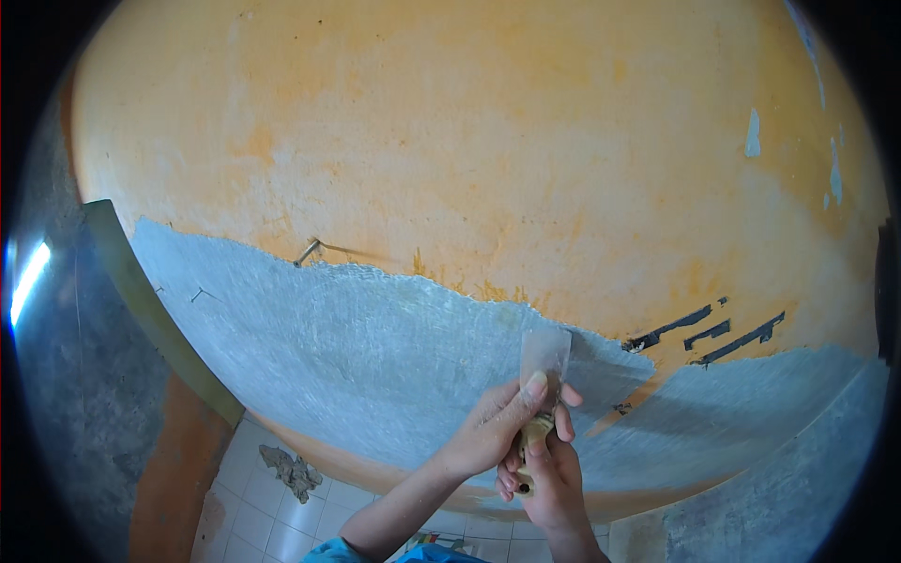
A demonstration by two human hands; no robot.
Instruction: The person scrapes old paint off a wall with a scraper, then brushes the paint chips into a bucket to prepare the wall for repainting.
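Both my hands are closed around one putty knife (544, 347) with a flat metal blade and a pale handle. My left hand (496, 424) grips it where blade and handle meet, its thumb lying on the blade. Lower down, my right hand (556, 479) wraps the handle, whose end with a dark hole shows below the fingers. The blade points up the wall, its tip at or close to the ragged border between peeling orange paint (488, 159) and bare grey wall (347, 347). Whether the blade touches the wall is hard to tell.
A nail (310, 251) sticks out at the paint border. Dark strips (709, 333) mark the wall at right. Below, a clump of grey debris (291, 473) lies on white floor tiles (246, 514). An olive-coloured edge (155, 300) borders the wall at left.
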